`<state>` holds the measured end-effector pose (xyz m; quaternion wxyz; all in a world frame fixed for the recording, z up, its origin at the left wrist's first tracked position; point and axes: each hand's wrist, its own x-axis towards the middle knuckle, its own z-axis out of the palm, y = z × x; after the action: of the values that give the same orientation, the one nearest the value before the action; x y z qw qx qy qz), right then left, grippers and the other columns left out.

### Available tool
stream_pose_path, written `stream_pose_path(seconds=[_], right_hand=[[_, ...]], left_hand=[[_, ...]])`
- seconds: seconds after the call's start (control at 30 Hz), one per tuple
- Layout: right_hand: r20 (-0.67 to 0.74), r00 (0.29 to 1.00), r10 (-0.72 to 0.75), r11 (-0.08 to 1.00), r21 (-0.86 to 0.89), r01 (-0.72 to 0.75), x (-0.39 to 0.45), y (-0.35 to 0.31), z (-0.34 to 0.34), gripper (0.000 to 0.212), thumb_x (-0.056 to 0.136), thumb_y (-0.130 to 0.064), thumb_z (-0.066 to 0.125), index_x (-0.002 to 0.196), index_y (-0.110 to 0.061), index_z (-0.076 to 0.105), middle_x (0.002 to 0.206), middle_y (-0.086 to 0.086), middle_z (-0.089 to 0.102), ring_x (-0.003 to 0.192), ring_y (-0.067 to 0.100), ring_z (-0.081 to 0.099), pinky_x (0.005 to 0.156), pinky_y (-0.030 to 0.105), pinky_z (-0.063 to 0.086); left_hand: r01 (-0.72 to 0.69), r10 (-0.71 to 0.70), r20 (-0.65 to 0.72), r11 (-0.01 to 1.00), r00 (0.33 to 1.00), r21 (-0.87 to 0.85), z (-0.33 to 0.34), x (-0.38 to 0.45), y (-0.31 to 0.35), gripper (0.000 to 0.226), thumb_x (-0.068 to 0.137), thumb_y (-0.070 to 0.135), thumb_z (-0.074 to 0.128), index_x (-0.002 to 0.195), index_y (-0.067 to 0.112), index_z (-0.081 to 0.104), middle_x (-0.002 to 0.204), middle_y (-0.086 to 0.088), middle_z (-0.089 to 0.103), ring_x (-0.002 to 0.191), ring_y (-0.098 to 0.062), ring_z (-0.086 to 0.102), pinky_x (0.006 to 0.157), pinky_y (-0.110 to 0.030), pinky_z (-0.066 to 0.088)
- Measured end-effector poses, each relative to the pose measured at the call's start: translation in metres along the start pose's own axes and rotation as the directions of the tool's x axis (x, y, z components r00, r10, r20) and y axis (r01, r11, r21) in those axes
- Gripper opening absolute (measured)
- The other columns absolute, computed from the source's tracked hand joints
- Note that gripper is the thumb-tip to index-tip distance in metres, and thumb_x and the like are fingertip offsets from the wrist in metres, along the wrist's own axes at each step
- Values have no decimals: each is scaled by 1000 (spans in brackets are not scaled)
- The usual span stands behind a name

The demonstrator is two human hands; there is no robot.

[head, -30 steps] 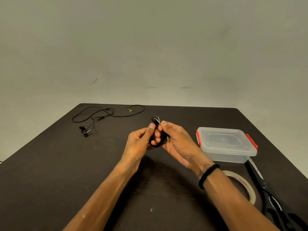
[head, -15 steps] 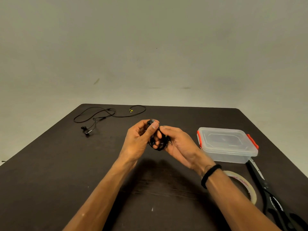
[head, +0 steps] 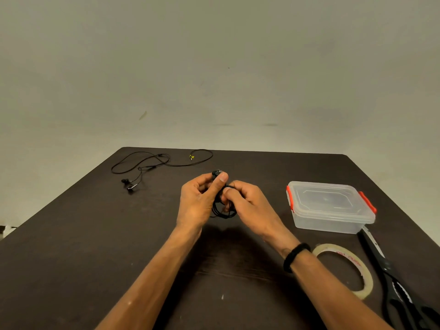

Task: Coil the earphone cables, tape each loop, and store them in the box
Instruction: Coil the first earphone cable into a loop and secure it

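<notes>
Now my left hand (head: 198, 202) and right hand (head: 247, 206) both pinch the coiled black earphone cable (head: 223, 209) between them, above mid-surface; its loop hangs downward, earbuds topmost.

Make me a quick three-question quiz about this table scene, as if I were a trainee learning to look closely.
1. True or false: the plastic box has its lid on.
2. Which lies nearest the scissors? A) tape roll B) loose earphones C) coiled cable
3. What do the left hand and right hand hold between them?

Key: 1 true; 2 A; 3 the coiled cable.
</notes>
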<state>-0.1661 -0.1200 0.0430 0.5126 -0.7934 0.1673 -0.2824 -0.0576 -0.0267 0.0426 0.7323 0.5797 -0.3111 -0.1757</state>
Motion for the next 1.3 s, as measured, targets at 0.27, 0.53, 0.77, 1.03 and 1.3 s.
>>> stream_pose_path(seconds=[0.27,0.53,0.77,1.03,1.3], right_hand=[[11,996,92,942,324,-91,4,6,5,27,105,-26,48,88,-9,61,81,7,67,83,21,65,89,46,52],[72,987,146,674,723,-152,8,3,2,24,106,-13,47,84,-9,55,92,17,55,93,26,56,101,58,44],[-44,994,103,864,498,-67,7,-6,-9,27,100,-29,52,77,-16,59,84,10,54,90,26,48,91,47,40],[0,996,93,910,406,-85,5,-4,-6,24,96,-30,49,79,-17,61,92,9,65,100,23,59,102,54,46],[-76,997,0,1000,-13,-1,3,1,-13,30,108,-23,45,83,-17,60,76,-13,60,75,4,54,74,31,45]], left_hand=[[102,-105,118,994,987,25,-8,6,0,32,91,41,73,98,11,80,80,-6,75,78,-14,70,82,-34,59],[115,-125,249,992,960,54,-8,6,-2,39,88,39,69,117,14,75,112,-15,77,102,-22,73,93,-42,59],[263,-257,223,965,940,6,-7,5,-6,36,89,33,74,110,3,73,104,-13,79,97,-21,75,83,-30,62],[328,-311,315,945,897,-2,-7,2,-8,34,88,21,79,118,7,71,111,-12,77,103,-21,72,91,-35,56],[363,-350,262,932,899,-1,-10,4,-2,8,94,17,74,99,12,78,101,-6,78,93,-12,68,88,-31,53]])
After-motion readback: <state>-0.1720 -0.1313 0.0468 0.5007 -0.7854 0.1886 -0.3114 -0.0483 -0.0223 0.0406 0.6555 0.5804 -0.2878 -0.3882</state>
